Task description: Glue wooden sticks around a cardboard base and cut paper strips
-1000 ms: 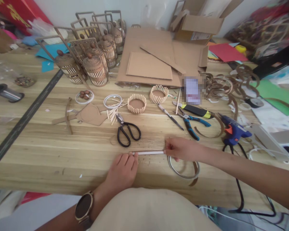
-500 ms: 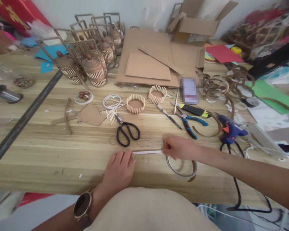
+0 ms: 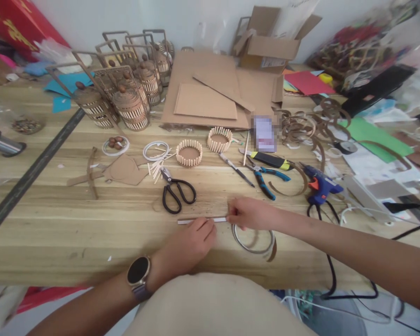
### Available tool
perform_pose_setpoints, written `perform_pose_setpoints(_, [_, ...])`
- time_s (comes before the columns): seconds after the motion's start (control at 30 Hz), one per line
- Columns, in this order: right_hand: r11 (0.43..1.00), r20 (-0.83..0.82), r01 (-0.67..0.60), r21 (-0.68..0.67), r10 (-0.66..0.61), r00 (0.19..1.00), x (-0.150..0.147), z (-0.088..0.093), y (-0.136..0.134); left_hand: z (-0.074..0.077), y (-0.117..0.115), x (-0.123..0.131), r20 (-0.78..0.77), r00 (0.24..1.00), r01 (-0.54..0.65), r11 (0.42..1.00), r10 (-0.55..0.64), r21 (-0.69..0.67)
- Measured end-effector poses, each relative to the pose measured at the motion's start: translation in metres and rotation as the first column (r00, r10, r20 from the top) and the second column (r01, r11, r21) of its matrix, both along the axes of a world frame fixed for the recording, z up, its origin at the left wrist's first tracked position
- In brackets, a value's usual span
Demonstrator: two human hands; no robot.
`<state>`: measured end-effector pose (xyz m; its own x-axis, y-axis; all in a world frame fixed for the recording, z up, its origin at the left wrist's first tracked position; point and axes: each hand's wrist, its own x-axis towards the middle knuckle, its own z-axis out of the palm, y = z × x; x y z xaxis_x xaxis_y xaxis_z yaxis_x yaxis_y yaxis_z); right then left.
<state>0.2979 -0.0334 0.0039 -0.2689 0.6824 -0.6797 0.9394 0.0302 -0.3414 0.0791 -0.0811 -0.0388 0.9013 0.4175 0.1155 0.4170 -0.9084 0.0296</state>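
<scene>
A narrow strip (image 3: 185, 221), white on its face with a brown edge, lies along the tabletop in front of me. My left hand (image 3: 195, 237), wearing a watch, is closed with its fingers pressed together on the middle of this strip. At the strip's right end, my right hand (image 3: 245, 213) pinches it, fingers curled. The rest of the strip appears to run into a loose coil (image 3: 254, 252) just below my right hand; the join is hidden under the hand. Black-handled scissors (image 3: 178, 192) rest beyond my left hand.
Two rings of small sticks (image 3: 189, 153) stand farther back, beside a pen (image 3: 237, 170), pliers (image 3: 266, 179) and a cutter knife (image 3: 271, 160). A blue glue gun (image 3: 324, 185) with a black cable is at right. Lantern-like stick baskets (image 3: 130, 108) and cardboard (image 3: 206, 100) occupy the back.
My left hand has slid right along the strip, from its left end to its middle, uncovering that end. My right hand keeps its pinch. The whole view has shifted slightly.
</scene>
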Motion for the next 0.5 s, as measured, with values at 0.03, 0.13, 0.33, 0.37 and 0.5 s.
perform_pose_setpoints(0.03, [1.0,-0.015,-0.01,-0.006,0.01,1.0,-0.001,0.001,0.001,0.0,-0.001,-0.004,0.003,1.0,-0.015,1.0,0.015,-0.014])
perform_pose_setpoints(0.13, [0.999,-0.041,-0.045,-0.016,0.044,0.998,-0.008,0.003,0.003,0.005,-0.001,-0.008,-0.019,0.996,-0.085,0.993,0.084,-0.081])
perform_pose_setpoints(0.33, [0.996,-0.063,-0.079,-0.043,0.076,0.995,-0.014,0.007,0.008,0.016,0.01,0.023,-0.02,0.95,-0.309,0.928,0.311,-0.208])
perform_pose_setpoints(0.37, [0.996,-0.072,-0.077,-0.051,0.073,0.995,-0.013,0.006,0.008,0.016,0.012,0.029,-0.022,0.945,-0.323,0.917,0.327,-0.236])
perform_pose_setpoints(0.5, [0.996,-0.095,-0.051,-0.075,0.044,0.995,-0.011,0.007,0.007,0.007,0.016,0.038,0.009,0.942,-0.318,0.901,0.336,-0.294])
